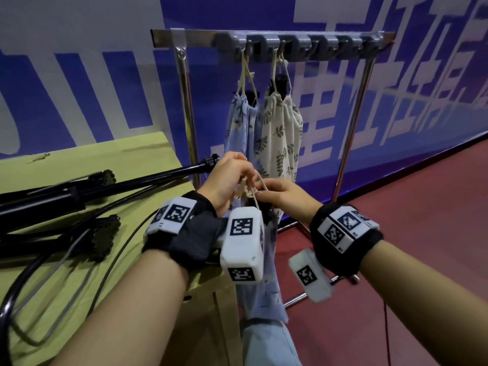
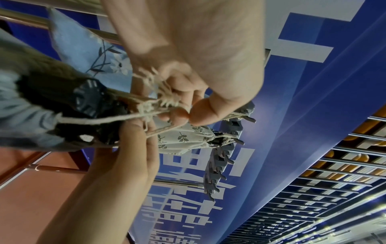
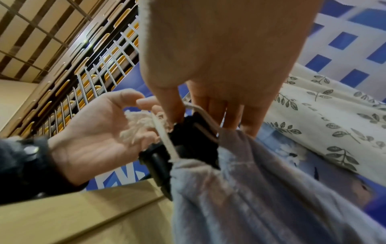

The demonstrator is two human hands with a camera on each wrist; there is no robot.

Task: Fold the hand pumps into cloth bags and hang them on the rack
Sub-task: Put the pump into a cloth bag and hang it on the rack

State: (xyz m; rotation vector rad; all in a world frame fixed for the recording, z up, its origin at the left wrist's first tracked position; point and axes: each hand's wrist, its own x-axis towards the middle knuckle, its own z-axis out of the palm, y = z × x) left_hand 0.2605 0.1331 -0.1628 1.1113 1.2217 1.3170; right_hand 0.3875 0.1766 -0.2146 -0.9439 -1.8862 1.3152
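While both hands (image 1: 245, 186) pinch drawstrings (image 2: 117, 119) | hung bags (image 1: 264, 133): two

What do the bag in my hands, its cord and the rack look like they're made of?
Bag: thin woven cloth, pale blue, matte; it gathers in soft folds.
Cord: probably cotton twine, cream; its ends fray into loose fibres by the left hand and right hand.
Rack: polished metal tubing by its shine; the grey hooks look like dull plastic.
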